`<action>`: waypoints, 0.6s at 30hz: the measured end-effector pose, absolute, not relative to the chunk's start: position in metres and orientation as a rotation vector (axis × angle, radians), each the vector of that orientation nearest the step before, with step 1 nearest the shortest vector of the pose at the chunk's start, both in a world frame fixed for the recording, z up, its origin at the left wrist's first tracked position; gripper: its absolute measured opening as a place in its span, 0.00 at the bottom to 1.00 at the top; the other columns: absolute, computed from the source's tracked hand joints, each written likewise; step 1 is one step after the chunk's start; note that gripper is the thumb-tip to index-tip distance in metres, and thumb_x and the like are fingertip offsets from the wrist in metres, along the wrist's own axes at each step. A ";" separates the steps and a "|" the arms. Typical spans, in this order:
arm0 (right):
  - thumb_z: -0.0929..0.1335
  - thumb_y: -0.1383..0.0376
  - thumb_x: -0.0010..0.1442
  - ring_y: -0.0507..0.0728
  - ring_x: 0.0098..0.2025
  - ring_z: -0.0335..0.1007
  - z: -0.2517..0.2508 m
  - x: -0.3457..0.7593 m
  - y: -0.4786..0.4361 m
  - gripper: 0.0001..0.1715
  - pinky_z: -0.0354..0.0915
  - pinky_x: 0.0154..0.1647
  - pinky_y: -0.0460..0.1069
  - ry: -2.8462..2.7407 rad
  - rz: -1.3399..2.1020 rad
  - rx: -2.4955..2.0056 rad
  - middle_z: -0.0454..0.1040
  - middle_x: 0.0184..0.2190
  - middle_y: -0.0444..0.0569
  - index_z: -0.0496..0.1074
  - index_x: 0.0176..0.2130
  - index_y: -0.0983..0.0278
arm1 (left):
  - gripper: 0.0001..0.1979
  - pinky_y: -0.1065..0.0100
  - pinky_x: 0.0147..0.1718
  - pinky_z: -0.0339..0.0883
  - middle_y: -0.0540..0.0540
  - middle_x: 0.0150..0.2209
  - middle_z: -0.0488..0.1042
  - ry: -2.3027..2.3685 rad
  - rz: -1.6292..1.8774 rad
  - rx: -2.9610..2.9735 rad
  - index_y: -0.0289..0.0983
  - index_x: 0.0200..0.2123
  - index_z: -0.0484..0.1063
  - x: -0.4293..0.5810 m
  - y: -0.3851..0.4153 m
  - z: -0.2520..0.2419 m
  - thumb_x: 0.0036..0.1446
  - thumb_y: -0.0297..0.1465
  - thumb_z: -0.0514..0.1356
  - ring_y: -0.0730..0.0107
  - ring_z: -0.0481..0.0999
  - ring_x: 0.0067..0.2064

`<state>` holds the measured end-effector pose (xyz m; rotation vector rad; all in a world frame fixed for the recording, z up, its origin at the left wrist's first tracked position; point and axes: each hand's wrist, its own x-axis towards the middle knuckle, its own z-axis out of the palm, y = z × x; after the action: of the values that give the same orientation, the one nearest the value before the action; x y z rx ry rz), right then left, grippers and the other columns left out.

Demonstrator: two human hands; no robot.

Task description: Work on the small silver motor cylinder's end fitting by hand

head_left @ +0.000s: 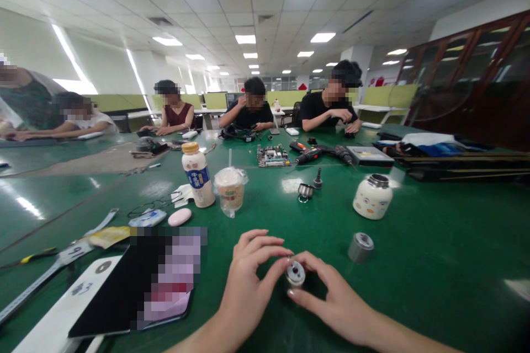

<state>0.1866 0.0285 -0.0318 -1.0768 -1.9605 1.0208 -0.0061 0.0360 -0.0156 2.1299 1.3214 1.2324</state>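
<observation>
two hands, left hand (248, 276) and right hand (331, 298), half hide a small metal part (295, 274).

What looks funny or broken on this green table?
The cream jar stands open with no lid. Loose bits lie apart on the table: a grey cap, a metal ring and a small knob. The left hand and right hand pinch another small round part. Nothing looks spilled.

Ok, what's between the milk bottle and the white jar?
Head view: a sealed cup next to the bottle, then a metal ring and a small dark knob, then the jar.
</observation>
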 end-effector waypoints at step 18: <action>0.71 0.61 0.59 0.61 0.47 0.70 -0.037 0.187 0.029 0.14 0.65 0.50 0.54 -1.956 0.985 -1.067 0.76 0.43 0.47 0.71 0.46 0.59 | 0.18 0.51 0.58 0.59 0.47 0.51 0.77 1.138 1.029 2.129 0.48 0.56 0.69 -0.004 0.026 -0.004 0.62 0.30 0.59 0.57 0.65 0.59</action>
<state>0.1870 0.0289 -0.0366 -1.0666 -1.9563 0.9852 -0.0045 0.0264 -0.0041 2.1289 1.1377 1.0294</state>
